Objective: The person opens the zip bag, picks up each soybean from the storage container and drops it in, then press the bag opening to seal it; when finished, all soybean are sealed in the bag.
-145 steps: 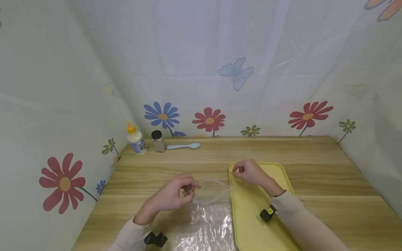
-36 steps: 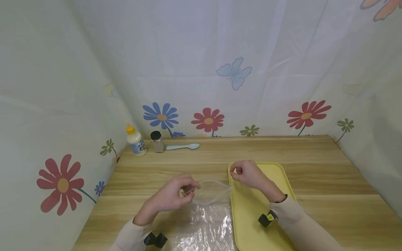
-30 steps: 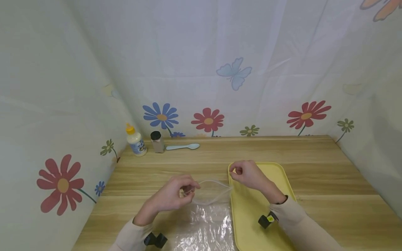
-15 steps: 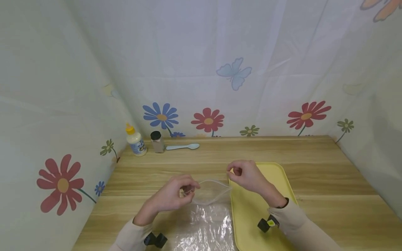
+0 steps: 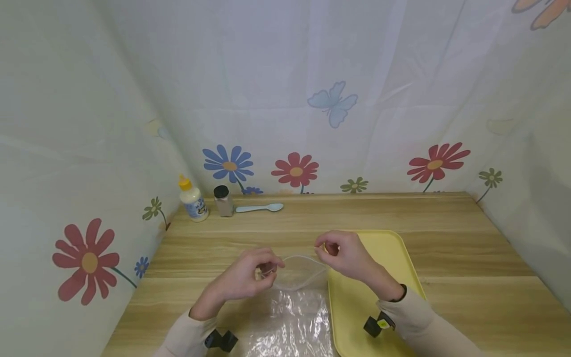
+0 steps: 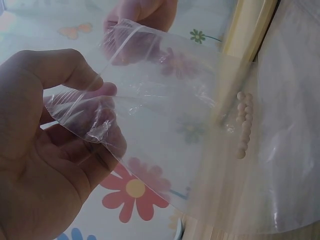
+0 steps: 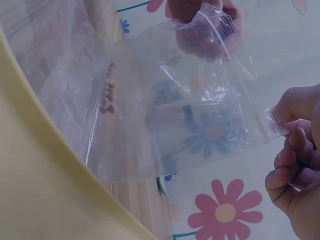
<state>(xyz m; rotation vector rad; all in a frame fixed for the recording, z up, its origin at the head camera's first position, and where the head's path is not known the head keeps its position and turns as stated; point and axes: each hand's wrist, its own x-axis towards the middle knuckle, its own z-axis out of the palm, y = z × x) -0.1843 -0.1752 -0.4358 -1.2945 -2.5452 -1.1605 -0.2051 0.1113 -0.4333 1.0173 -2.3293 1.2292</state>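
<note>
In the head view my left hand [image 5: 243,277] pinches one upper corner of a clear zip-lock bag [image 5: 292,320], whose mouth gapes in an oval. My right hand [image 5: 350,255] hovers at the opposite corner of the mouth, thumb and index finger curled toward each other. In the right wrist view that bag corner overlaps the curled fingers [image 7: 281,160]; I cannot tell whether they pinch it. Several small beige balls [image 6: 244,125] line up low in the bag in the left wrist view. They also show through the plastic in the right wrist view.
A yellow tray [image 5: 388,243] lies under my right forearm, right of the bag. At the back left of the wooden table [image 5: 464,248] stand a glue bottle [image 5: 195,206] with a yellow cap and a black-lidded jar [image 5: 224,204]. A pale blue spoon [image 5: 263,208] lies beside them.
My right hand has shifted left from above the tray's edge to the bag's right corner. My left hand and the bag have stayed nearly still.
</note>
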